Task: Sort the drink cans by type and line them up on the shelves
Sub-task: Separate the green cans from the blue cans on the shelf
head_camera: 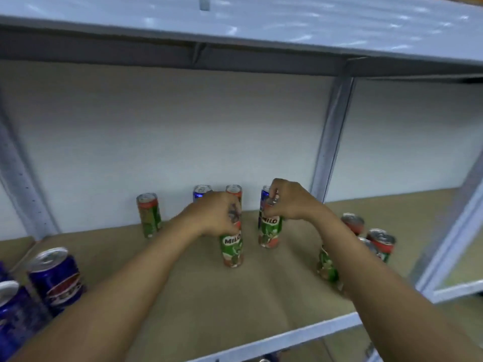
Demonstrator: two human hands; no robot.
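Observation:
My left hand [218, 214] grips the top of a green Milo can [232, 250] standing mid-shelf. My right hand [286, 199] grips the top of a second Milo can [269, 232] just to its right. Behind them by the back wall stand a Milo can [149, 215] at the left, a blue can [200, 193], a slim can with a red top [234, 191] and another blue can [264, 198] partly hidden by my right hand. Several more Milo cans [381, 244] cluster at the right, partly behind my right forearm. Blue Pepsi cans [56, 278] stand at the front left.
The brown shelf board [235, 296] has a pale metal front rail [287, 335]. An upper shelf [235, 24] hangs overhead. Grey uprights stand at the left [18, 184] and right [332, 142]. Bare board lies between the Pepsi cans and the middle cans.

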